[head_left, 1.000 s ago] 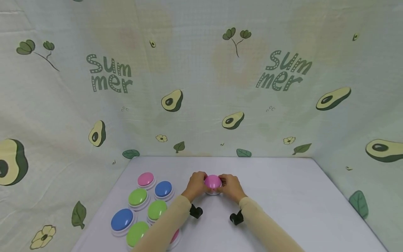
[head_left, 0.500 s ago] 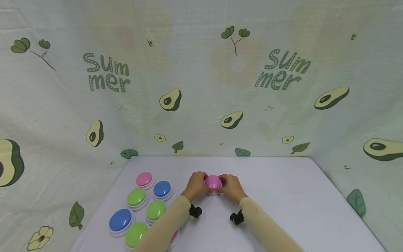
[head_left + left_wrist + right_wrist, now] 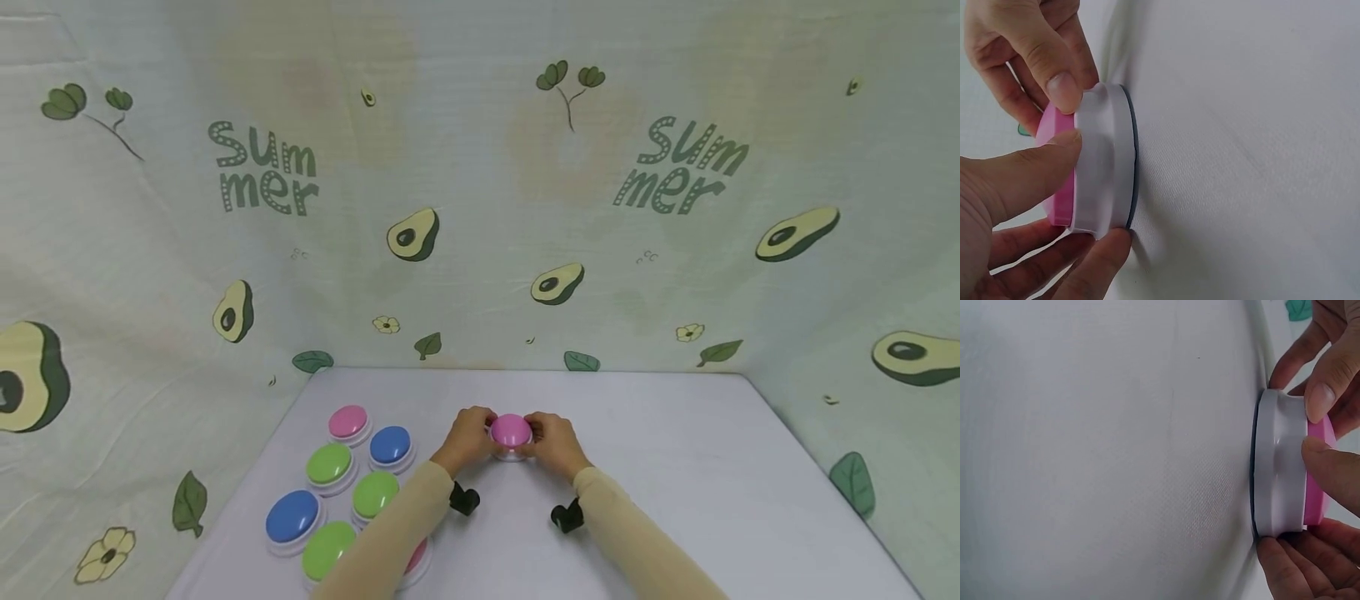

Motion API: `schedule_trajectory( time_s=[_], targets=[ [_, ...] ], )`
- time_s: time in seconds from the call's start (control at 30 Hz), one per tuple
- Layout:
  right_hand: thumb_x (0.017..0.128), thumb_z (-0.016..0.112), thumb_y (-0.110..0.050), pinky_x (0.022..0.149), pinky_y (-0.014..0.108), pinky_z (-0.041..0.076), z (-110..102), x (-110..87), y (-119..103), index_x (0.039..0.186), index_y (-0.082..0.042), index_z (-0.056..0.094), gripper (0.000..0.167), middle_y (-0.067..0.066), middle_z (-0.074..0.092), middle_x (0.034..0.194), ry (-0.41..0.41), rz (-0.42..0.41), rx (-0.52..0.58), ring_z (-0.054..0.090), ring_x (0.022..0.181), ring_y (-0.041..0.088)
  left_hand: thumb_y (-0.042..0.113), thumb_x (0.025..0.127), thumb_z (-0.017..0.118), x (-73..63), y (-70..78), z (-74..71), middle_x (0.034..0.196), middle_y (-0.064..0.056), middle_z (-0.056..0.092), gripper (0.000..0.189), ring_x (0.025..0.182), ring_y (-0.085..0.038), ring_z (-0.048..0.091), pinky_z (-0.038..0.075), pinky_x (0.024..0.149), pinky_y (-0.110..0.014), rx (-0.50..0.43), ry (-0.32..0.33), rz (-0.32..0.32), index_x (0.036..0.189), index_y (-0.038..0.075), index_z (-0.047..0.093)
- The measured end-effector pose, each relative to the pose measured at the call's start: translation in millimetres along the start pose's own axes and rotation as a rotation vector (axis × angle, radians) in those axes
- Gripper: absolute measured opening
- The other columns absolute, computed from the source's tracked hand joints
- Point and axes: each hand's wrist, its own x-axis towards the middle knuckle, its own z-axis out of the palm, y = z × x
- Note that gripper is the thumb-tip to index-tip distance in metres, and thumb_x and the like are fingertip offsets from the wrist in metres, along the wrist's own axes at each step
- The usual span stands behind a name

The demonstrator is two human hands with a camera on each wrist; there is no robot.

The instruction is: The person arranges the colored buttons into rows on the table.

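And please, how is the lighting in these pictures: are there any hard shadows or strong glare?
Head view: even, diffuse light on the table, no hard shadow standing out; left wrist view: a soft-edged shadow on the table beside the pink button; right wrist view: only mild sheen on the button's white base, no strong glare.

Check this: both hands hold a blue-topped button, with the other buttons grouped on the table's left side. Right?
Not the colour: the button held by the left hand and right hand is pink-topped, as the head view shows; the rest stands.
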Motion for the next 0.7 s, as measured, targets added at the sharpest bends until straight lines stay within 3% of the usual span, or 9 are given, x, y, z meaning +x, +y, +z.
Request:
schedule_trajectory(
  time_s=[0.37, 0.7],
  targets=[
    [0.08, 0.09, -0.005, 0.102, 0.052, 0.055, -0.4, 1.9, -7.9, 0.129, 0.011, 0.065, 0.057, 0.026, 0.07, 0.125, 0.012, 0.027, -0.053, 0.069, 0.116, 0.04, 0.016, 0.082, 0.092, -10.7, -4.3, -10.0, 0.118, -0.018, 0.069, 0.055, 0.105, -0.03, 0.068, 0.06, 0.092, -0.046, -0.017, -0.004, -0.013, 0.127, -0.005, 0.067],
    [0.084, 0.089, -0.008, 0.103, 0.054, 0.054, 1.5, 3.1, -30.9, 0.135, 0.012, 0.062, 0.062, 0.029, 0.067, 0.131, 0.057, -0.017, -0.092, 0.066, 0.119, 0.044, 0.02, 0.086, 0.089, -35.6, -14.3, -47.5, 0.13, -0.022, 0.067, 0.06, 0.115, -0.035, 0.066, 0.058, 0.097, -0.049, 0.003, 0.052, -0.013, 0.134, -0.005, 0.063]
  ],
)
